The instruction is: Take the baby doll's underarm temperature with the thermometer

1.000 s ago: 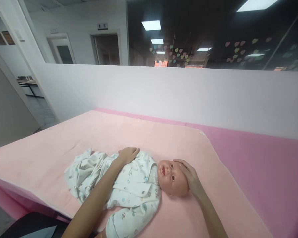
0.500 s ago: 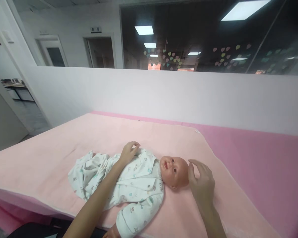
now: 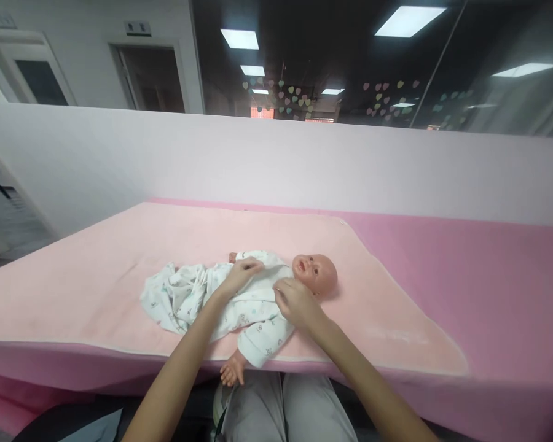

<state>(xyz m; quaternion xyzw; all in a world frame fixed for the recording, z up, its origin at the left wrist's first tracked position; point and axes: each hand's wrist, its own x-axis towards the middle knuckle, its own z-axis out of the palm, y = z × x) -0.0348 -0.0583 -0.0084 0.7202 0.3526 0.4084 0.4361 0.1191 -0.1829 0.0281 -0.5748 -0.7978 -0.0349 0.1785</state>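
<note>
A baby doll (image 3: pixel 321 274) lies on its back with its head to the right, dressed in a white printed baby top (image 3: pixel 251 310). Over the doll's chest, my left hand (image 3: pixel 243 275) has its fingers pinched together at the far side of the top's front. My right hand (image 3: pixel 297 302) is closed at the near side of the front, just below the doll's chin. Cloth at both fingertips is partly hidden by my hands. The doll's near hand (image 3: pixel 233 368) hangs over the table's front edge. White printed cloth (image 3: pixel 168 301) lies bunched around its legs.
A peach mat (image 3: pixel 96 276) lies under the doll on a pink-covered table (image 3: pixel 511 294). Behind stands a white low wall (image 3: pixel 267 159) with dark glass above. My legs (image 3: pixel 288 408) are at the table's front edge.
My right hand has moved left from beside the doll's head to its chest and closed. My left hand stays over the chest, fingers now pinched. The camera view has shifted right and tilted lower.
</note>
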